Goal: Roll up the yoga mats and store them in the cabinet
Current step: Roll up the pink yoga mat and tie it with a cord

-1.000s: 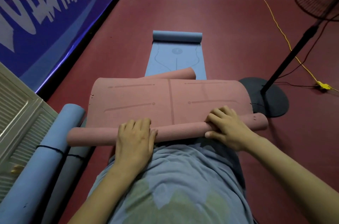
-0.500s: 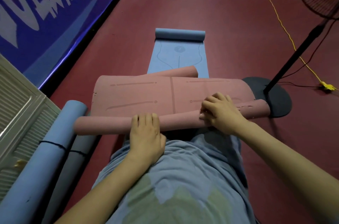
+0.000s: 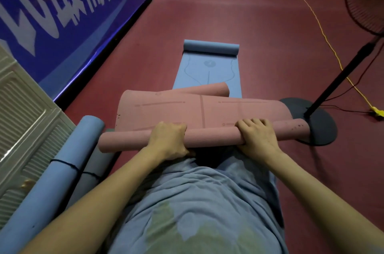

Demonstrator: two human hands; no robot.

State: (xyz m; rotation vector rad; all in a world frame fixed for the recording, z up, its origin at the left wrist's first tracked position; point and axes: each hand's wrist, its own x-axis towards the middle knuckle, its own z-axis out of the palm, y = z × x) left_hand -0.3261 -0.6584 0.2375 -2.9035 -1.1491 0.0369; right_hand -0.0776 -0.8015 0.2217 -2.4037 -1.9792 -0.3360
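The soft pink rubber yoga mat (image 3: 199,112) lies sideways just ahead of the person, its rolled part running left to right. The left hand (image 3: 168,141) and the right hand (image 3: 256,137) both curl around that roll, equally near. The flat part left to roll stretches away from them.

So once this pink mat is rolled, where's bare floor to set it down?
Bare red floor runs wide between the blue banner and the yellow cable, beyond the half-rolled blue mat. Another strip lies right of your right hand, nearer than the fan base. The left is crowded: tied rolled mats lie against the cabinet.
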